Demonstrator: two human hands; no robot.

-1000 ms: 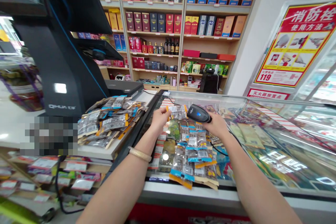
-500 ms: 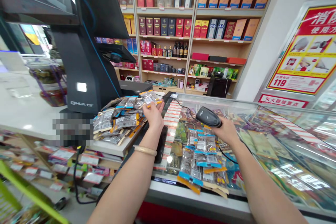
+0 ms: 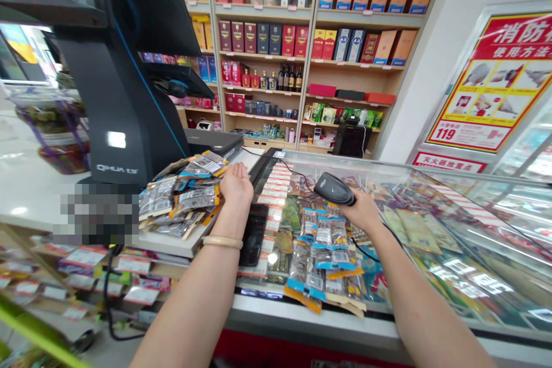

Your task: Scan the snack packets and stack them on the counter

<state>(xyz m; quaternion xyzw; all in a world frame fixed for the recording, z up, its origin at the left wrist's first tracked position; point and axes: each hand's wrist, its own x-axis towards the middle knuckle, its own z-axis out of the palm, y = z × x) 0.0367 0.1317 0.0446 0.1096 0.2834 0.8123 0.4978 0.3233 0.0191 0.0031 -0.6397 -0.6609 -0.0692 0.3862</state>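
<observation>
My left hand (image 3: 237,184), a bangle on its wrist, is at the right edge of a pile of small snack packets (image 3: 176,195) on the white counter. Its fingers are loosely bent and look apart, with no packet visible in them. On top of the pile, close to these fingers, lies a clear packet with an orange edge (image 3: 209,162). My right hand (image 3: 363,211) is closed around the handle of a black barcode scanner (image 3: 334,188). Below the scanner, a second heap of blue- and orange-edged packets (image 3: 325,259) lies on the glass display case.
A black phone (image 3: 254,234) lies between the two heaps. Left of the pile stands a black checkout terminal (image 3: 125,109), with plastic jars (image 3: 60,132) beyond it. The scanner's cable (image 3: 297,175) crosses the glass case (image 3: 405,299). Shelves of boxed bottles (image 3: 267,57) stand behind.
My left hand has let go of the clear packet, which now rests on the left pile. The right hand still holds the scanner over the glass. The whole view has shifted slightly.
</observation>
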